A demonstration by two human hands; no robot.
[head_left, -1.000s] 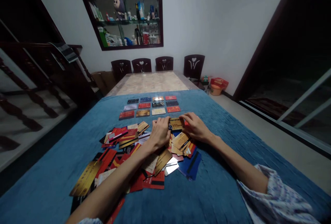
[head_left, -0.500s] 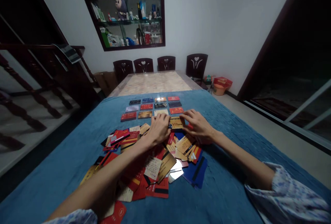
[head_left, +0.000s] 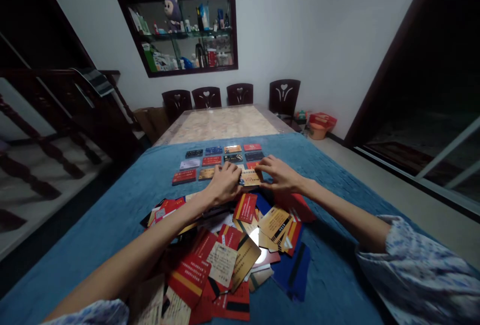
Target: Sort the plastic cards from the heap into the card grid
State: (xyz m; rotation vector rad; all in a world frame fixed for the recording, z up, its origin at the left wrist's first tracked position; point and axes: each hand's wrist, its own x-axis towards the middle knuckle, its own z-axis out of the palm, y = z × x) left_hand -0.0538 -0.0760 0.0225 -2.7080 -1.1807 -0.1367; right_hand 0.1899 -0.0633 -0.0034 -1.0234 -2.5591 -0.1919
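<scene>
Head view, gold card: the gold VIP card [head_left: 250, 177] is up between both hands, just on the near side of the rows; whether others sit behind it, I cannot tell.
Left hand: the left hand [head_left: 226, 183] has its fingers closed on the card's left end.
Right hand: the right hand [head_left: 279, 174] pinches the right end between thumb and fingers.
Card rows: three rows of neat cards [head_left: 212, 160], four across, look done; the hands partly cover the nearest row.
Loose heap: loose cards [head_left: 189, 270] overlap at all angles under and near the forearms, so much seems left to handle.
Right side: plain blue cloth [head_left: 330, 285] gives room beyond the blue cards [head_left: 296, 270].
Far edge: past the cloth, the pale tabletop [head_left: 228, 122] runs on towards the dark chairs [head_left: 284, 97].
</scene>
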